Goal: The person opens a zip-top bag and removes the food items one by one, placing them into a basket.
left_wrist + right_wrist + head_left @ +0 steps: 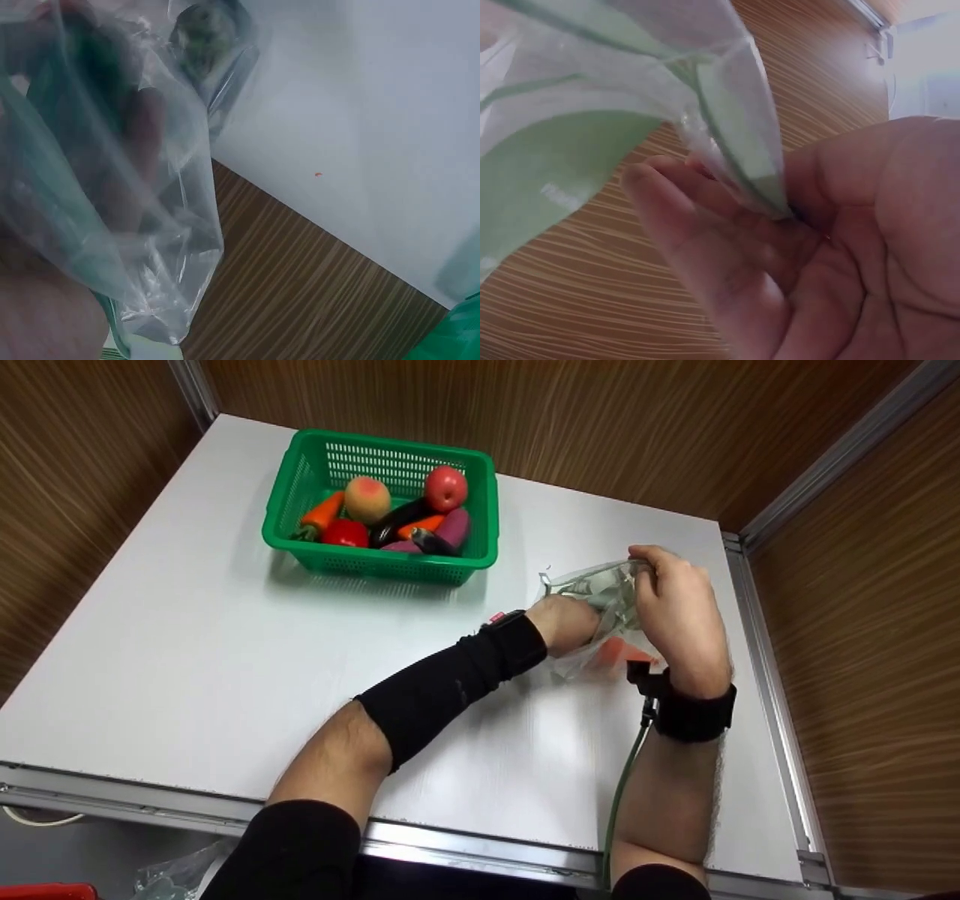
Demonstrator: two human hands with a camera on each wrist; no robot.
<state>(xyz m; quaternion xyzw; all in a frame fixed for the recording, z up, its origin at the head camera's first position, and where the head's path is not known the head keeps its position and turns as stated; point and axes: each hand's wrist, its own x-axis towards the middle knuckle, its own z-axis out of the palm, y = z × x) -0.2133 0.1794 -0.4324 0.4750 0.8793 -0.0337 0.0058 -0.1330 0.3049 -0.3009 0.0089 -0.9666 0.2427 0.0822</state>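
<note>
A clear plastic bag [581, 660] with green print stands at the right of the table. My right hand [679, 607] holds the bag's rim; in the right wrist view the bag edge [769, 184] runs between thumb and fingers. My left hand [570, 622] reaches inside the bag. Through the film in the left wrist view, its fingers are around a dark green object [94, 64], blurred and of unclear kind. Something orange [619, 651] shows low in the bag. Another greenish thing [206, 37] appears at the bag's far end in the left wrist view.
A green plastic basket [382, 566] stands at the back of the white table [225, 675]. It holds a peach [367, 500], an apple [446, 488], carrots [324, 512], eggplants [405, 519] and a red vegetable or fruit [346, 533]. Wood-grain panels [600, 427] border the table. A green cable [624, 787] hangs from the right wrist.
</note>
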